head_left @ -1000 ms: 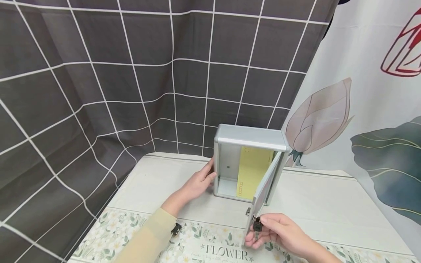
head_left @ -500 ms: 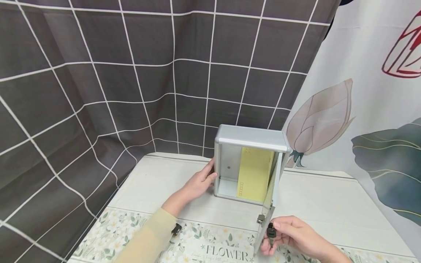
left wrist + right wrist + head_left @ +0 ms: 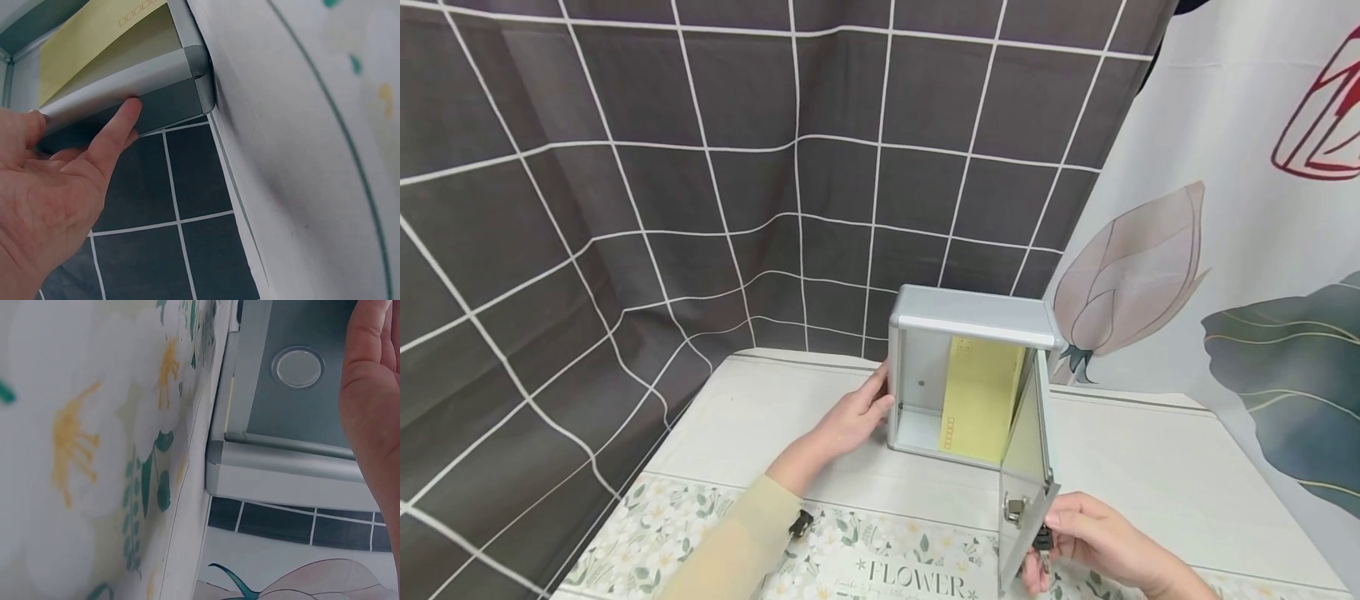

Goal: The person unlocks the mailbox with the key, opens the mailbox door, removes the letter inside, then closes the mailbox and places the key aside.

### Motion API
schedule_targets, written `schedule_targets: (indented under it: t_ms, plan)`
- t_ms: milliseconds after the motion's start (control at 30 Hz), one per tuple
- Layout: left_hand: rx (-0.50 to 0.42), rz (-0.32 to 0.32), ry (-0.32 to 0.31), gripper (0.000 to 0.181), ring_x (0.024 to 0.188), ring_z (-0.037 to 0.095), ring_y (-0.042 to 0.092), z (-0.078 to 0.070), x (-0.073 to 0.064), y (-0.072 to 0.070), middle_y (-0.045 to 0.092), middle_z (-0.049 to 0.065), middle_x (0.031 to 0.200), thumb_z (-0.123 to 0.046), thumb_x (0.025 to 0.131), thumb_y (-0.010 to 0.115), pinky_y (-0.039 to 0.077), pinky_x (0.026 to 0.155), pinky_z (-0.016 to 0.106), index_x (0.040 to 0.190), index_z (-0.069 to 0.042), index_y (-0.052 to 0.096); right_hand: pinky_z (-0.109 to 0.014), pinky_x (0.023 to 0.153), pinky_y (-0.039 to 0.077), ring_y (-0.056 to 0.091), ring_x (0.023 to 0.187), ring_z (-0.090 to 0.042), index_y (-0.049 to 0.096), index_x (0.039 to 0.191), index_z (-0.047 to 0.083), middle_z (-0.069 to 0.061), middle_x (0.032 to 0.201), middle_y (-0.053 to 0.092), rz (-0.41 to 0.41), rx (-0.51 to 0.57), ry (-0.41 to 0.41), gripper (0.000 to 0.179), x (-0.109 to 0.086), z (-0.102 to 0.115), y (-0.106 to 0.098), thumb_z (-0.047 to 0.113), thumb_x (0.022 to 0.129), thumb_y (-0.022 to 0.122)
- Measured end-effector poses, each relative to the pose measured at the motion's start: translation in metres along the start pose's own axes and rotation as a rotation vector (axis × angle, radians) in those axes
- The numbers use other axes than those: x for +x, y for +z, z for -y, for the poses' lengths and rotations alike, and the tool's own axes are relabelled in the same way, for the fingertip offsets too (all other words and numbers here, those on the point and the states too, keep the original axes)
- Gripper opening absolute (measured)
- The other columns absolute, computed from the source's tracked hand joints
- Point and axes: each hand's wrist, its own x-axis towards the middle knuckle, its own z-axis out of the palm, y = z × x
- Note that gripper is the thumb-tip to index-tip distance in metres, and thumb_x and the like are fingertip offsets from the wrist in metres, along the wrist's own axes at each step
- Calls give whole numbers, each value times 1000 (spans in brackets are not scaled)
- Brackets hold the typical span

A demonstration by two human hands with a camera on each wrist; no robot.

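A silver metal letter box (image 3: 973, 312) stands on the table, its hinged door (image 3: 1028, 450) swung out toward the viewer. Inside it a yellow envelope (image 3: 981, 400) leans upright against the back. My left hand (image 3: 848, 415) rests on the box's left side, thumb at the front rim and fingers along the side wall (image 3: 169, 103). At the door's free edge my right hand (image 3: 1097, 537) pinches a black-headed key (image 3: 1043, 538) at the lock (image 3: 1015, 507); a metal key blade hangs below. In the right wrist view, the right fingers are mostly out of frame.
A white tablecloth (image 3: 790, 392) with a floral band and "FLOWER" lettering covers the table. Behind the box hangs a dark grid-patterned curtain (image 3: 835, 183). To the right is a white curtain (image 3: 1225, 125) printed with a lotus bud. A small black clip-like object (image 3: 801, 523) is at the left sleeve.
My right hand has moved right with the key, swinging the door wider open. The left hand, the box and the envelope stay in place.
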Motion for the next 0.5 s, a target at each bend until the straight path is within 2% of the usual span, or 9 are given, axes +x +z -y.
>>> schedule_targets:
  t_ms: [33,100,200,333,467,500]
  plan:
    - [4,-2,-3,68,147,36,60,-1,0,0,35,15,178,-32,122,46,64,104,36,181,-27,13,-43,96,68,79,100,-32,60,132,-25,-35,116,76,3,8,2,55,0,0,-1,-13,110,10]
    - [10,-5,-7,68,145,36,61,-1,0,0,36,16,178,-32,122,46,64,104,37,181,-27,13,-48,92,69,73,89,-44,61,128,-25,-40,111,74,19,-26,-17,56,0,0,-2,-14,108,9]
    - [14,-9,-8,68,146,35,61,-1,-1,0,39,17,176,-32,122,46,64,104,37,181,-27,13,-50,87,69,57,77,-54,60,126,-25,-42,106,72,31,-33,-25,56,1,0,-3,-13,106,9]
    - [16,-10,4,69,151,35,56,-2,-1,-2,43,19,174,-31,121,47,64,106,39,181,-25,13,-53,80,69,52,73,-56,61,121,-25,-44,100,69,48,-57,-44,55,2,1,-4,-14,105,10]
    - [23,-29,35,74,156,34,50,-5,0,-8,40,15,177,-32,120,53,52,121,47,181,-18,14,-54,80,69,53,73,-56,61,121,-26,-45,99,68,52,-60,-48,54,2,2,-4,-13,105,11]
    - [24,-51,47,74,157,33,48,-7,-1,-11,40,14,177,-31,119,55,51,123,48,180,-15,16,-54,81,70,53,74,-56,62,121,-25,-45,101,69,52,-59,-48,55,2,2,-5,-14,105,11]
